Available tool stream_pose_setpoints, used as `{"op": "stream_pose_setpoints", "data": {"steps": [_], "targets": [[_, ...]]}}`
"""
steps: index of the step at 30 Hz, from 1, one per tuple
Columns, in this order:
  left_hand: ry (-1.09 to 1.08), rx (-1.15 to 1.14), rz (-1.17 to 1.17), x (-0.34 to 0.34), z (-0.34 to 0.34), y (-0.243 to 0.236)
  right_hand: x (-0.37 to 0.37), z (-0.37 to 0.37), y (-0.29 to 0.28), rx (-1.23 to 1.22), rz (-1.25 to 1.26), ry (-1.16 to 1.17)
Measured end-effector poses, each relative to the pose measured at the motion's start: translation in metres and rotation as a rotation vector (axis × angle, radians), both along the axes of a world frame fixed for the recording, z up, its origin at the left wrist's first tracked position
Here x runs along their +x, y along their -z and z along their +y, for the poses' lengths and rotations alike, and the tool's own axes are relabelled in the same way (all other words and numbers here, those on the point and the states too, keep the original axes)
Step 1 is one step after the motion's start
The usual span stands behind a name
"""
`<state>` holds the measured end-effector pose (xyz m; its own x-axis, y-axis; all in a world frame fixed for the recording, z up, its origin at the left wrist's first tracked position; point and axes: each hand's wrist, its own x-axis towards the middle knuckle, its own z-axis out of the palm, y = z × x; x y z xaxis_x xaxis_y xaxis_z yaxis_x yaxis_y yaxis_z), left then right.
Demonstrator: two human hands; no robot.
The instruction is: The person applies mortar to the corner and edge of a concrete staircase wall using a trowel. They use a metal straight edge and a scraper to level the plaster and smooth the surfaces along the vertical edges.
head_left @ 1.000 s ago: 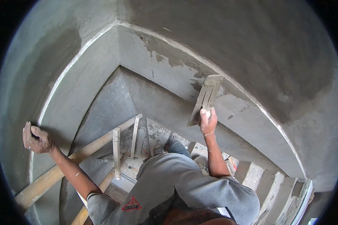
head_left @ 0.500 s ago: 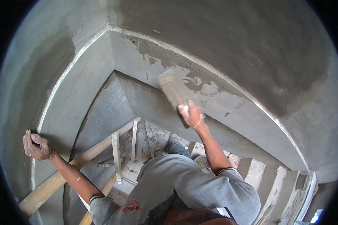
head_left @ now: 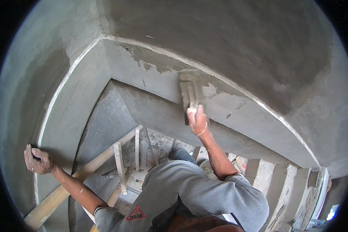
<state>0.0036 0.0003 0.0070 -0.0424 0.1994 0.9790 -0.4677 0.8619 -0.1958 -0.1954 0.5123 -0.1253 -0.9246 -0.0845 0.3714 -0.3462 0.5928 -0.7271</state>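
My right hand [head_left: 198, 120] is closed round a plastering float [head_left: 190, 86], a long, flat, grey-brown tool blurred by motion. The float lies against the grey plastered band [head_left: 158, 83] of the wall ahead, its far end just below a pale ridge [head_left: 236, 86]. Darker, wet-looking patches of plaster show on both sides of it. My left hand [head_left: 39, 159], smeared with plaster, leans on the left wall [head_left: 25, 104] at the pale strip there. Its fingers are bent, the thumb stands a little apart, and I see nothing held in it.
A round wooden pole [head_left: 92, 165] slants past my left forearm, with thin wooden battens [head_left: 120, 166] attached. Concrete steps [head_left: 263, 178] descend at the lower right. My feet [head_left: 176, 144] stand on a plaster-stained surface below, between the walls.
My right hand has swung the float a little to the right along the band, turning it more upright. The left hand stays on the wall while the whole view shifts slightly.
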Motion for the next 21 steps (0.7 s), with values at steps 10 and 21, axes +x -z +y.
{"op": "stream_pose_setpoints", "data": {"steps": [10,21], "targets": [[-0.083,0.037,-0.003,0.005,0.0,0.004,0.018,0.008,0.003,-0.921,-0.026,-0.101],[-0.014,0.016,0.009,0.002,0.001,0.003,-0.023,-0.058,-0.01,-0.183,0.129,-0.183]]}}
